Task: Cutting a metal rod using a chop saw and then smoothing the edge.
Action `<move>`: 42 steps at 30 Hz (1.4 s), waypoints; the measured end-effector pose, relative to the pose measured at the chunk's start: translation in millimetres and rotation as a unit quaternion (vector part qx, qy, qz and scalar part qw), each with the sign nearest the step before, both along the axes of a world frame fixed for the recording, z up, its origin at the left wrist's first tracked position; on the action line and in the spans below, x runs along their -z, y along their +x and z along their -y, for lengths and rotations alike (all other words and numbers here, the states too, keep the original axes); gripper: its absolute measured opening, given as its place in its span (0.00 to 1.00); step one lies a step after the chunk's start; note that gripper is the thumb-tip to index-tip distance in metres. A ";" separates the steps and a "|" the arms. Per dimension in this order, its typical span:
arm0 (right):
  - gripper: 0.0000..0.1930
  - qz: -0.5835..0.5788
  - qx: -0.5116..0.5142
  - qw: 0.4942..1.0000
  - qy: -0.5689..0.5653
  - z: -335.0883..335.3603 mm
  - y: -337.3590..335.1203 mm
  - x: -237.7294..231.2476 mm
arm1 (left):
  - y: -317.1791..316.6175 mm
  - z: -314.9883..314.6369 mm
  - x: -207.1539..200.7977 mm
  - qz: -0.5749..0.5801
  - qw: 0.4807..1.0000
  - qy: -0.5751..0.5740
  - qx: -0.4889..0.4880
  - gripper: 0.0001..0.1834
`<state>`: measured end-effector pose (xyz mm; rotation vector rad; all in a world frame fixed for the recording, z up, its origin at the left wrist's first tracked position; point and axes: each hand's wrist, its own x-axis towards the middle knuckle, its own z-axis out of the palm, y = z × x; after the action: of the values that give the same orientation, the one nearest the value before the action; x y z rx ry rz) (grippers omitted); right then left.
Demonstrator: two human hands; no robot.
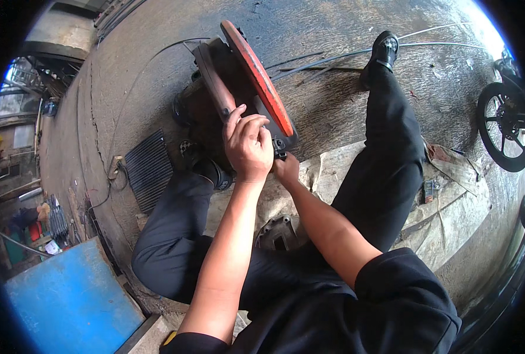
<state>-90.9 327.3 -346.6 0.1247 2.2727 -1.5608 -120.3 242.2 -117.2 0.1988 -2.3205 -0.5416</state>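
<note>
A machine that looks like a cut-off saw (259,79), with a long orange-red guard, stands on the floor between my legs. My left hand (249,141) is closed over the near end of its reddish-brown handle (214,82), fingers bent. Just to the right and slightly nearer, my right hand (287,171) is closed around a small dark metal part (280,150) at the near end of the guard. The far end of that part is hard to make out against the saw. Below my wrists, a grey metal casing (277,233) sits near my lap, partly hidden by my right forearm.
A ribbed dark mat (149,168) lies left of the saw, beside a cable. Dirty cloth sheeting (451,206) spreads under my right leg, with a small box (429,192) on it. A blue panel (73,289) is lower left; a wheel (503,127) stands far right. Rods (333,61) lie beyond.
</note>
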 end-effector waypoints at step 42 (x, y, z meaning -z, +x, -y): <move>0.16 0.156 -0.017 0.984 -0.083 1.8 -21.4 35.8 | 3.0 -0.7 2.1 0.005 1.000 0.026 -0.009 0.08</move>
<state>-112.3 325.6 -382.4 0.2631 1.8897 -1.5805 -117.4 242.9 -119.3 0.2466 -2.3135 -0.5941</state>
